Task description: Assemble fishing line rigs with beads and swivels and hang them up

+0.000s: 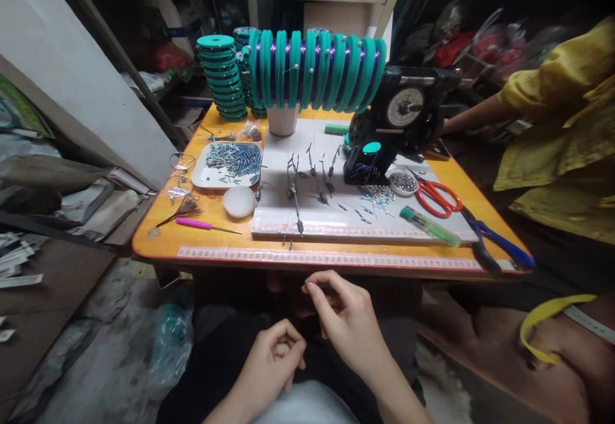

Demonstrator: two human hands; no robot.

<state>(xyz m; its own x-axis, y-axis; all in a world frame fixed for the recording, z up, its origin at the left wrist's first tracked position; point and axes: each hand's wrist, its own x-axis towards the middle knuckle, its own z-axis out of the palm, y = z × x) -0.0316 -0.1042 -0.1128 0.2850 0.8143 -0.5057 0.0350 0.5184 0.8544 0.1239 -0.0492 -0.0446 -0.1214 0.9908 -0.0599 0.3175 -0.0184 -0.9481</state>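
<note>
My left hand point(271, 363) is over my lap with its fingers curled in and the thumb against the index finger. Whatever it may hold is hidden. Higher and to the right, my right hand point(343, 315) pinches thumb and index finger together just below the table's front edge; anything between them is too fine to see. Above, a row of green spools point(312, 72) with purple thread sits on the shaft of a black winding machine point(372, 161). Thin lines drop from the spools to several dark fishing sinkers point(300, 227) on a white board point(336, 219).
A tray of small metal pieces point(225, 161), a white cup point(239, 202) and a pink-handled awl point(204, 223) are at left. Orange scissors point(437, 200), blue-handled pliers point(509, 248) and a green cutter point(430, 227) lie at right. A person in a yellow sleeve point(542, 84) is beside the table.
</note>
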